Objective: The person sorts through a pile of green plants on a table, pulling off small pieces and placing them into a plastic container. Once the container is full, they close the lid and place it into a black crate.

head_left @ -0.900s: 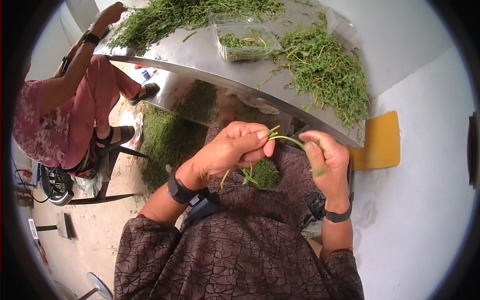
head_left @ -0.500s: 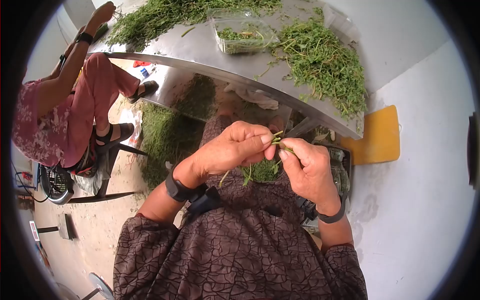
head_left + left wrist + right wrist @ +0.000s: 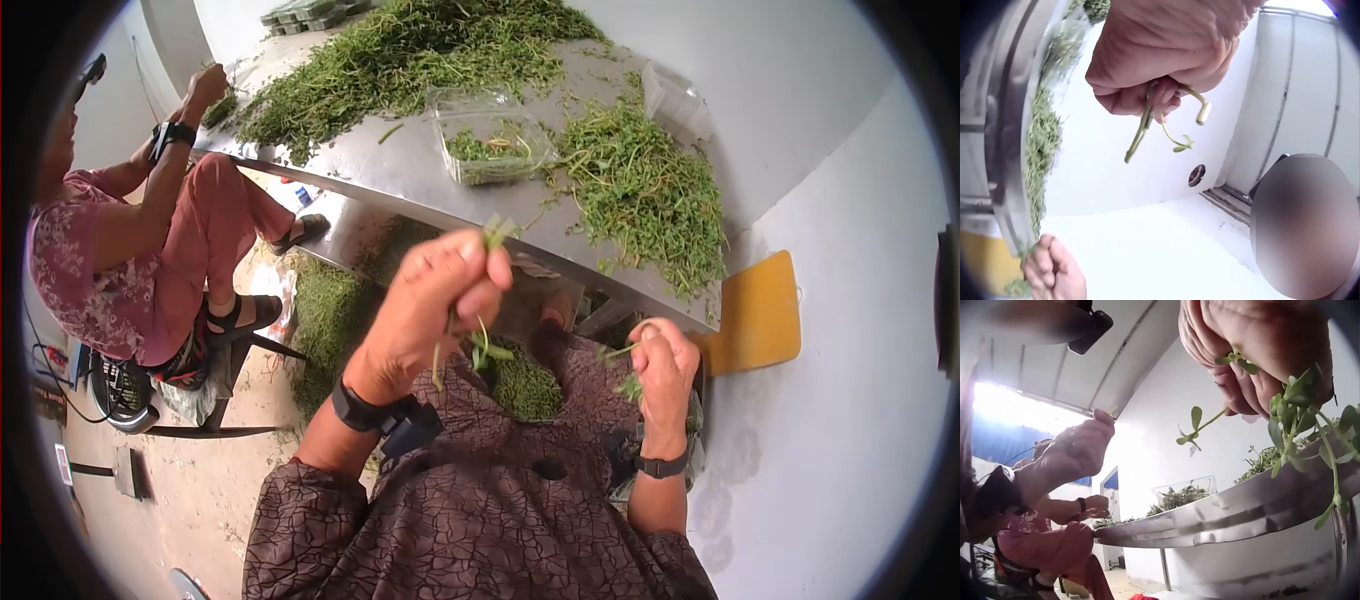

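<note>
My left hand (image 3: 425, 300) is raised in front of the table edge, with thumb and fingers curled round several cut green stems (image 3: 1138, 140). Their ends hang below the fist in the left wrist view, and a blurred green bit shows at the fingertips in the head view. Lower down on the right, my right hand (image 3: 665, 370) grips leafy green sprigs (image 3: 1297, 412). One short sprig (image 3: 1200, 427) sticks out past its fingertips, while longer leafy ones dangle beneath the palm. The two hands are well apart.
A metal table (image 3: 395, 170) bears a big heap of greens (image 3: 400, 65), a smaller pile (image 3: 645, 190) and a clear plastic box (image 3: 490, 172) with some greens inside. A yellow board (image 3: 755, 310) stands by the wall. Another person (image 3: 110, 260) sits at left. More greens (image 3: 525, 385) lie below my hands.
My hands, together at the stems half a second ago, have separated. The left has risen toward the table; the right has moved right with its sprigs. The head view has tilted up.
</note>
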`<control>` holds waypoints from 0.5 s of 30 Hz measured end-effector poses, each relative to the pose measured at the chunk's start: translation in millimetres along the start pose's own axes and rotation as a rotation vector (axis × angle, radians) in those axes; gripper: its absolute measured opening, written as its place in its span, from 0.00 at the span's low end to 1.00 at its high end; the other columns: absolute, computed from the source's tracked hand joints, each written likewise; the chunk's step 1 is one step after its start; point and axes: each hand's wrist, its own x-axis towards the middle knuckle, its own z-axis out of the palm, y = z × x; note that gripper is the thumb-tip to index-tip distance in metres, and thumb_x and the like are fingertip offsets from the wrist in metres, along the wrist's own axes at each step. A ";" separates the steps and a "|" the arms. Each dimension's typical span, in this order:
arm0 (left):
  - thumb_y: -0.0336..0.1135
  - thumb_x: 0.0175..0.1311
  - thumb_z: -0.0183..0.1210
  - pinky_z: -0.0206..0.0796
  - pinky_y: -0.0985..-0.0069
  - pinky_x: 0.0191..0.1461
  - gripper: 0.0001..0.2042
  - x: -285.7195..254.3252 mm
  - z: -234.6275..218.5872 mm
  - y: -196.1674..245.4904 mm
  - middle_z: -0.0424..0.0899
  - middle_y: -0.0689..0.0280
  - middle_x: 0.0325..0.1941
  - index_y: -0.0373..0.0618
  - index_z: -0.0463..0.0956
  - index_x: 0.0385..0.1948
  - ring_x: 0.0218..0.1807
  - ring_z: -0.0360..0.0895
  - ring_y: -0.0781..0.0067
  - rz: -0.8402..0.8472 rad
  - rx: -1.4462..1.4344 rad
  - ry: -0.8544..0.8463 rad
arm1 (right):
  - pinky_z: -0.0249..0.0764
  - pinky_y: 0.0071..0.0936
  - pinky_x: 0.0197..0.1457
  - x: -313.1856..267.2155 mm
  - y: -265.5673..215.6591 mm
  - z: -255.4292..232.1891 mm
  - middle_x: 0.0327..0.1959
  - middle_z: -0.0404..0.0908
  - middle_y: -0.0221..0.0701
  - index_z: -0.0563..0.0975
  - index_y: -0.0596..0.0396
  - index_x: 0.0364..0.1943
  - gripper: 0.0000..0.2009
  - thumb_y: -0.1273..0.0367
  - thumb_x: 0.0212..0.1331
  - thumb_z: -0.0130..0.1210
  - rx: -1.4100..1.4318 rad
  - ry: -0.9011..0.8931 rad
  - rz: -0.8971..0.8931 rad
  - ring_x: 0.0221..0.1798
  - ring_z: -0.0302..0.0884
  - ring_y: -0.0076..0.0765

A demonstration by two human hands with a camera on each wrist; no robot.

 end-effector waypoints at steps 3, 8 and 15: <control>0.39 0.72 0.42 0.46 0.86 0.22 0.14 28.1 -3.2 26.3 0.63 0.76 0.18 0.41 0.74 0.33 0.19 0.55 0.87 0.201 0.081 0.150 | 0.54 0.17 0.22 -3.4 22.5 2.0 0.14 0.66 0.23 0.76 0.62 0.26 0.10 0.71 0.61 0.46 0.070 -0.060 0.100 0.18 0.59 0.15; 0.41 0.72 0.44 0.52 0.87 0.24 0.15 92.8 -11.7 54.5 0.69 0.74 0.21 0.41 0.75 0.35 0.21 0.61 0.87 0.462 0.246 0.200 | 0.55 0.18 0.22 -2.5 39.6 -1.2 0.15 0.68 0.24 0.76 0.63 0.28 0.10 0.71 0.61 0.46 0.102 -0.092 0.198 0.19 0.61 0.16; 0.53 0.69 0.43 0.69 0.74 0.46 0.28 155.4 -39.8 33.8 0.80 0.50 0.47 0.34 0.70 0.55 0.46 0.78 0.67 0.146 0.905 0.301 | 0.55 0.17 0.22 -1.3 59.4 -12.6 0.16 0.69 0.25 0.77 0.64 0.29 0.09 0.72 0.61 0.47 0.097 -0.069 0.224 0.18 0.61 0.16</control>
